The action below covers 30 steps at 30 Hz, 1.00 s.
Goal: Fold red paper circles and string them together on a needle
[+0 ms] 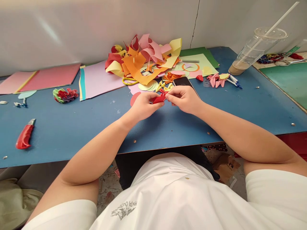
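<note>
Between my hands, just above the blue table, is a piece of folded red paper (159, 99). My left hand (146, 103) grips it from the left, thumb along the near side. The fingertips of my right hand (183, 98) pinch at its right end; what exactly lies between them is partly hidden. Small folded yellow paper pieces (164, 86) sit right behind the hands. A dark phone (183, 82) lies partly under my right hand. Beside my left hand are a red paper disc (134, 98) and pale yellow paper discs (147, 85).
Orange paper scraps (137, 65) are heaped at the back, with yellow-handled scissors (129, 81) below. A plastic cup (256, 51) with a straw stands tilted in view at right, near folded pink pieces (216, 80). A red utility knife (26, 135) lies left, blade showing.
</note>
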Tool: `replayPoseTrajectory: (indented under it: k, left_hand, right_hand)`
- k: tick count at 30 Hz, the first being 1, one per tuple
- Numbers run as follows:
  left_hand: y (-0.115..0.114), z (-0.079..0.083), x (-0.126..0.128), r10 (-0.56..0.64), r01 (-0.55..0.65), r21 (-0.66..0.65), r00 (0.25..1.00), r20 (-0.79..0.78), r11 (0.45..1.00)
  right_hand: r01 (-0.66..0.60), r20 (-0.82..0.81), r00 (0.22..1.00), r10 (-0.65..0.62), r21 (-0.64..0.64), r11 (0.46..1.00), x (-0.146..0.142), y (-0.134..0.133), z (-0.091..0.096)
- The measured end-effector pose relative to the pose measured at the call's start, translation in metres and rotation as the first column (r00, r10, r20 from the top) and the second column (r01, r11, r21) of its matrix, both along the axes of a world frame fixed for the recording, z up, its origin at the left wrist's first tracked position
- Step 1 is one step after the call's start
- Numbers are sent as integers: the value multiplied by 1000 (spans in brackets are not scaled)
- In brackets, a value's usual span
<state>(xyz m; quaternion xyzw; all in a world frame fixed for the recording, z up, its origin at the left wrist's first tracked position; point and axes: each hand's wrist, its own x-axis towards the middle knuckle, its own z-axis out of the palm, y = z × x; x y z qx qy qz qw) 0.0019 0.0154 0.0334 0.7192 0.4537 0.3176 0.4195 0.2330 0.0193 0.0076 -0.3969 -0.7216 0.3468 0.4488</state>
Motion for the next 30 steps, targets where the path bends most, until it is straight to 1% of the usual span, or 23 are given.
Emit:
replayPoseTrajectory:
  k: [4,7,10,13,16,19,21,24,28,30]
  left_hand:
    - [1,0,-2,36,-28,79,994,-103,996]
    - [0,3,-1,68,-61,62,992,-109,996]
    - [-3,7,0,51,-53,-43,998,-43,998]
    - [-5,9,2,48,-39,-160,998,49,986]
    - [-5,10,3,74,-31,-263,985,154,964]
    - [-5,9,4,84,18,-353,959,272,936]
    - [-5,9,5,89,45,-393,944,317,919]
    - [-5,7,4,93,44,-399,943,319,916]
    - [-3,5,4,110,-22,-334,963,246,942]
    - [-4,4,4,110,-25,-321,962,249,947]
  right_hand:
    - [-1,31,1000,-1,70,998,1,1,-2]
    - [7,43,999,-11,78,997,0,1,-2]
    - [15,36,999,-17,53,998,0,1,-2]
    - [1,-6,1000,-1,-2,1000,0,0,-1]
    - [-42,-108,994,33,-87,995,-3,-2,3]
    - [-117,-242,968,67,-199,973,-6,-5,9]
    - [-145,-303,951,64,-251,957,-8,-6,12]
    - [-130,-326,945,31,-287,949,-10,-8,14]
    - [-69,-269,963,-11,-285,956,-9,-8,12]
    - [-41,-246,969,-28,-271,962,-8,-7,11]
